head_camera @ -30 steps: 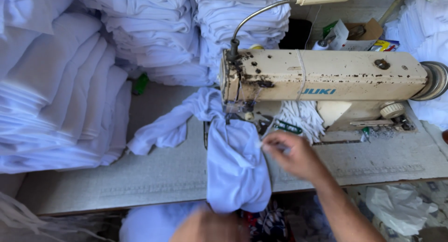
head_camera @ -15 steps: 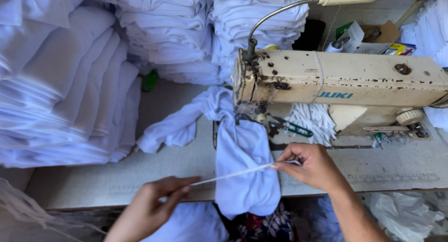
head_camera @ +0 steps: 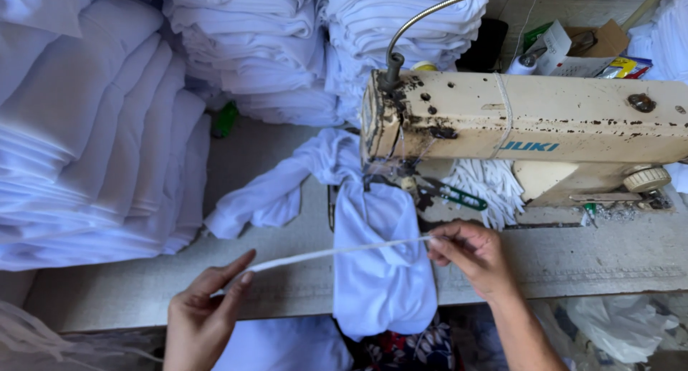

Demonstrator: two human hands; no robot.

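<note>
Stretching a white tape (head_camera: 337,253) taut in front of the machine (head_camera: 523,131), the left hand (head_camera: 204,317) and right hand (head_camera: 473,260) each pinch one end, above the garment (head_camera: 376,271) lying under the needle, tape not yet sewn on.

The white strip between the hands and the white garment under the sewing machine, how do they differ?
The white strip is narrow and pulled straight between the left hand and right hand; the white garment is broad, bunched and slack. The strip is held up by both hands, while the garment lies on the table, its top under the sewing machine head and its lower end draped over the front edge. Both are white fabric.
</note>
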